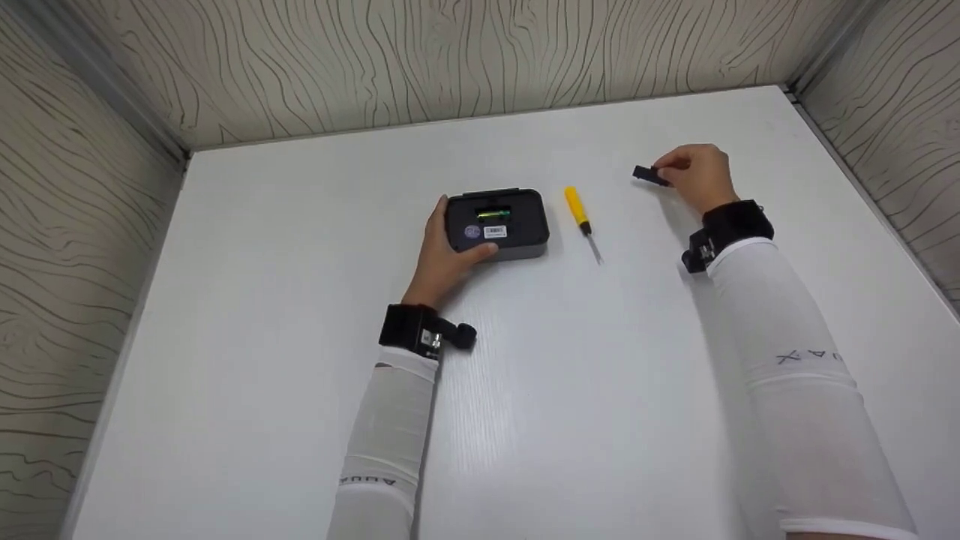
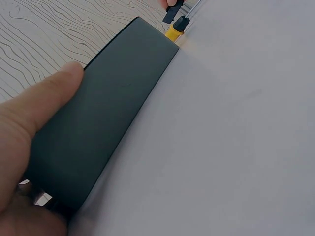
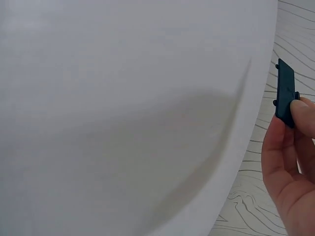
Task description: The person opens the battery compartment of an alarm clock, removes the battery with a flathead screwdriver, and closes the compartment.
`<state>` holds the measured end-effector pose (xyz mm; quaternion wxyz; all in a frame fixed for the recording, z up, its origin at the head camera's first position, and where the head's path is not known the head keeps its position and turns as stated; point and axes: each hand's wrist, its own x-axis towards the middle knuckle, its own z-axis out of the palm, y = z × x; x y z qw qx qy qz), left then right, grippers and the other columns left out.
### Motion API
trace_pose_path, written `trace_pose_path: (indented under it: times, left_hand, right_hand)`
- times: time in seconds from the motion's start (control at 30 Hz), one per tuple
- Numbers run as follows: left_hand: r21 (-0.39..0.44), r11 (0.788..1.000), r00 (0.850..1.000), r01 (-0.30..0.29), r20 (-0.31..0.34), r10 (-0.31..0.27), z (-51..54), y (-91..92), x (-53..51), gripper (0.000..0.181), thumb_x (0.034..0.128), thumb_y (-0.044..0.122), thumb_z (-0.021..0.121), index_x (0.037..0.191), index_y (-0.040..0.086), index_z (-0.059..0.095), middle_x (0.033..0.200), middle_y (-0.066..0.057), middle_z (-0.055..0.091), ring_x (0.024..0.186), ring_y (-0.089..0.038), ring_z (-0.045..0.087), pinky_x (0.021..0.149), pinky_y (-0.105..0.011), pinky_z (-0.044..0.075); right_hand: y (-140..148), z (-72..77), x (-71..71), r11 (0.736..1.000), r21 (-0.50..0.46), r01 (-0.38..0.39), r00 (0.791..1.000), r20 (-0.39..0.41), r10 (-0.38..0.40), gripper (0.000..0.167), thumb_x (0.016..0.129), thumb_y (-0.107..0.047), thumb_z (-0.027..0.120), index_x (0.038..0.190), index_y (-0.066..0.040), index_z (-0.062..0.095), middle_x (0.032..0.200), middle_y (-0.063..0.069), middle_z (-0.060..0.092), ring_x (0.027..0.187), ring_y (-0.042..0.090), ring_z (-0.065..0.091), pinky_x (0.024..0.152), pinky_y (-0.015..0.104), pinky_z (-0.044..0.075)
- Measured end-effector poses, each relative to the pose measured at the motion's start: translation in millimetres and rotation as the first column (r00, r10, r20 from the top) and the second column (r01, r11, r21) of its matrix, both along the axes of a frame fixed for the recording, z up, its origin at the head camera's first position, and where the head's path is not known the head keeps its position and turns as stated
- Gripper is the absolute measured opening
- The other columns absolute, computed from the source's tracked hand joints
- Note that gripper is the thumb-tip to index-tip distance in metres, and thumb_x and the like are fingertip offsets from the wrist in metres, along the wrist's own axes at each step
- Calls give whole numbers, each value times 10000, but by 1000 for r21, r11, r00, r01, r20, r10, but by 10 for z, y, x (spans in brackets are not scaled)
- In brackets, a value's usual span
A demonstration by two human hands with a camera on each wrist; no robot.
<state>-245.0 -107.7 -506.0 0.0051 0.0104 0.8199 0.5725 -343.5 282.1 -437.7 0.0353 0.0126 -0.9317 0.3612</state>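
Note:
A black box-shaped device [image 1: 525,217] lies on the table with its labelled face up. In its uncovered slot a greenish battery [image 1: 493,214] shows. My left hand [image 1: 439,259] grips the device at its left end, the thumb over the near edge; in the left wrist view the device's smooth side [image 2: 108,98] fills much of the frame. Off to the right, my right hand [image 1: 701,180] pinches a small black battery cover [image 3: 285,91] between thumb and fingers, above the table. Small tabs stick out from the cover's edges.
A screwdriver with a yellow handle [image 1: 575,206] lies just right of the device, its metal tip toward me. The white table [image 1: 300,337] is bounded by wood-patterned panels [image 1: 450,60] at the back and sides.

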Motion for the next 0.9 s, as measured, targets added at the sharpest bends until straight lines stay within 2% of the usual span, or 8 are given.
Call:
trace_pose_path:
  times: [0.13,0.2,0.57,0.9]
  left_hand:
    - [2,1000,1000,-2,0,2,-4,-3,-1,1164,793,353,875,1642,155,104,1674,-106,184,1533,-242,182,1230,-379,198]
    - [4,1000,1000,-3,1,3,-2,-2,-1,1166,791,352,877,1643,162,104,1674,-103,184,1534,-243,180,1231,-383,196]
    - [-4,1000,1000,2,-13,-2,19,-1,17,1175,788,381,877,1640,145,104,1678,-103,175,1540,-244,168,1233,-382,194]
    - [10,1000,1000,2,-9,-2,14,3,9,1177,781,370,885,1640,150,111,1672,-97,192,1534,-241,184,1232,-386,197]
  right_hand:
    - [50,-42,-9,999,38,-7,1000,13,7,195,980,-34,639,1131,39,739,1161,245,687,1062,272,596,898,307,446]
    - [68,-55,-24,999,47,-14,1000,17,13,196,983,-25,629,1132,46,734,1168,255,681,1097,321,592,932,369,449]
    - [111,-66,-99,991,113,-66,995,82,57,214,1004,-10,573,1153,75,701,1163,285,650,1135,381,547,996,507,424]
    - [127,-106,-126,985,149,-86,995,58,79,220,979,53,562,1153,94,691,1139,319,646,1121,429,548,996,551,415]
